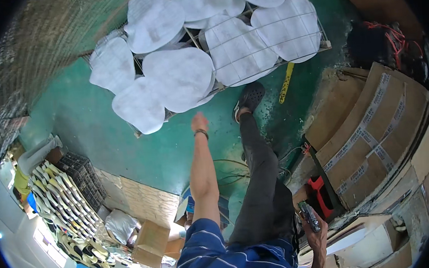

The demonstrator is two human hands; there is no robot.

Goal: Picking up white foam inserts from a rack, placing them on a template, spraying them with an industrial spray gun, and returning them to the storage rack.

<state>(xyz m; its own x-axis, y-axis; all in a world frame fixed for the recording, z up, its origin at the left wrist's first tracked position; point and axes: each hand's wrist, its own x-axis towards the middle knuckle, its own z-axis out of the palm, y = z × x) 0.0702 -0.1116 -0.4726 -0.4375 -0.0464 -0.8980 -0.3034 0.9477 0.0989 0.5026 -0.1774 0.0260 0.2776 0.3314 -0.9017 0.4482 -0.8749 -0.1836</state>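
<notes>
My left arm reaches forward, with a dark band round the wrist. My left hand (200, 121) is just short of the near edge of a wire rack (326, 44) and does not seem to touch it. Its fingers are smeared and foreshortened, so their pose cannot be told. On the rack lie several white rounded pads (179, 79), overlapping, some behind thin wires. Low at my right side, my right hand (317, 234) is closed round a small dark, shiny handheld object (309, 216); its exact kind is not clear.
At right stands a taped cardboard-covered bench (366, 142) with a red-handled item (321, 198) beside it. Cables (232, 170) lie on the green floor near my foot (250, 98). At left are stacked curved pieces (65, 196), a black crate (82, 177) and an open carton (151, 243).
</notes>
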